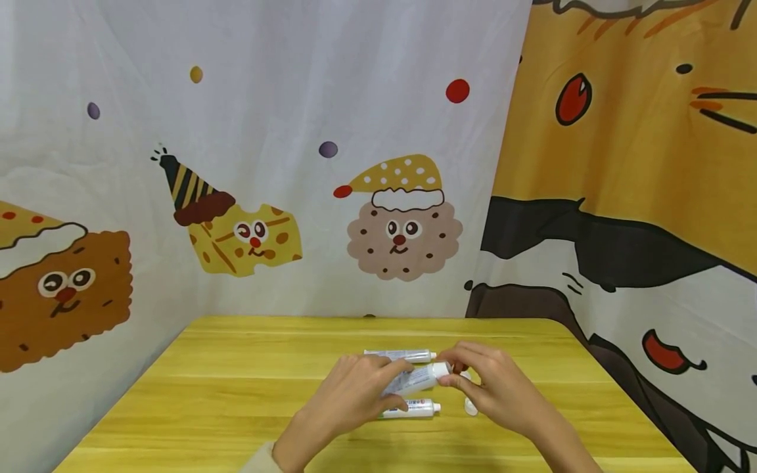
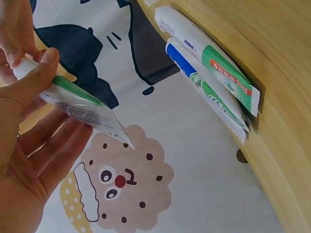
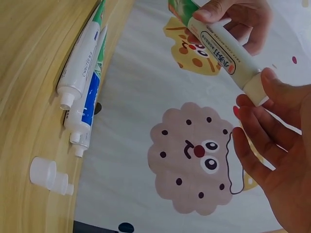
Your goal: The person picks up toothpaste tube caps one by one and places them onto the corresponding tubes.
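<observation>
A white and green toothpaste tube (image 3: 221, 51) is held up over the table, its white cap (image 3: 255, 90) pointing to the right in the head view. My left hand (image 1: 345, 394) grips the tube's body between thumb and fingers. At the other end, my right hand (image 1: 497, 381) pinches the cap, which sits on the tube. Beneath lie other toothpaste tubes without caps: one toward the back (image 1: 408, 356) and one nearer the front (image 1: 416, 408). The right wrist view shows a third nozzle among them. Loose white caps (image 3: 43, 172) stand near the nozzles, partly hidden by my right hand in the head view.
The yellow wood-grain table (image 1: 236, 368) reaches back to a white cloth (image 1: 266, 98) printed with cartoon biscuits and cheese. On the right hangs an orange and black cartoon cloth (image 1: 639, 151).
</observation>
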`<state>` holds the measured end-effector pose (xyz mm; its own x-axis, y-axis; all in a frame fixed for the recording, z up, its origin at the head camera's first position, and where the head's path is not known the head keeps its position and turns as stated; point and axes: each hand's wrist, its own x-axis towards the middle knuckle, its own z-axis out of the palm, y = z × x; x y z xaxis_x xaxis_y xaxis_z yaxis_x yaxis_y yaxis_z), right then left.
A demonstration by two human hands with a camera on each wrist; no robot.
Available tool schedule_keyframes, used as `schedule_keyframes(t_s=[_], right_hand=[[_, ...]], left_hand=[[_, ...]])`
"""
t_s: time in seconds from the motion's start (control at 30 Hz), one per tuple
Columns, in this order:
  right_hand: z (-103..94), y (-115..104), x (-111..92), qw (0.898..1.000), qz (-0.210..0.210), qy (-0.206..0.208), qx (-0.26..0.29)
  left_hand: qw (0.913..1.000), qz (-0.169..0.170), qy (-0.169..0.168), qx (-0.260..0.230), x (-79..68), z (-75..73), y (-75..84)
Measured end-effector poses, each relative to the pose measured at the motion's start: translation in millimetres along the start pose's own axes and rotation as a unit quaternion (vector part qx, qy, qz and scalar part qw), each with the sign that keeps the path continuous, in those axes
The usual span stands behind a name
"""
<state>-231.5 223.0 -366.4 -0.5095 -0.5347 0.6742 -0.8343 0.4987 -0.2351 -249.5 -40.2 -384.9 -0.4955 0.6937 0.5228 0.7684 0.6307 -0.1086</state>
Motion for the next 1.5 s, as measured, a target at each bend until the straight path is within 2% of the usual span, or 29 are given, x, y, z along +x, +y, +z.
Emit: schedule_keyframes(t_s=[0.27,0.43,0.53,0.67,0.8,0.9,1.07,1.27,1.5], right_hand=[[-1.1,4.0,-3.1,0.999,0.033,-0.028,0.006],[-1.9,7.1,-3.2,0.993,0.071,-0.088,0.021],[-2.4,8.7,-3.3,0.984,0.102,-0.136,0.050],[0.1,12.7,-4.1,0.965,0.139,-0.203,0.087],[8.8,20.2,-6.9,0.946,0.159,-0.264,0.103],[18.0,26.4,-11.4,0.935,0.166,-0.293,0.107],[34.3,35.0,-20.7,0.928,0.173,-0.316,0.094],[48.9,37.2,-27.8,0.918,0.189,-0.340,0.071],[55.2,35.9,-29.6,0.921,0.187,-0.339,0.036]], left_hand=[[0.9992,-0.008,-0.028,-0.028,1.4,2.2,-0.9],[0.9953,-0.025,-0.078,-0.052,1.2,3.3,-1.3],[0.9912,-0.037,-0.108,-0.067,0.5,4.5,-1.8],[0.9828,-0.042,-0.156,-0.089,-0.1,8.0,-2.8],[0.9708,-0.042,-0.211,-0.106,-0.9,16.2,-3.3],[0.9670,-0.033,-0.232,-0.101,-2.9,25.8,-2.2],[0.9678,-0.016,-0.239,-0.077,-8.6,40.9,2.9],[0.9563,-0.037,-0.276,-0.088,-13.4,50.4,10.5],[0.9570,-0.047,-0.278,-0.069,-13.2,53.3,14.7]])
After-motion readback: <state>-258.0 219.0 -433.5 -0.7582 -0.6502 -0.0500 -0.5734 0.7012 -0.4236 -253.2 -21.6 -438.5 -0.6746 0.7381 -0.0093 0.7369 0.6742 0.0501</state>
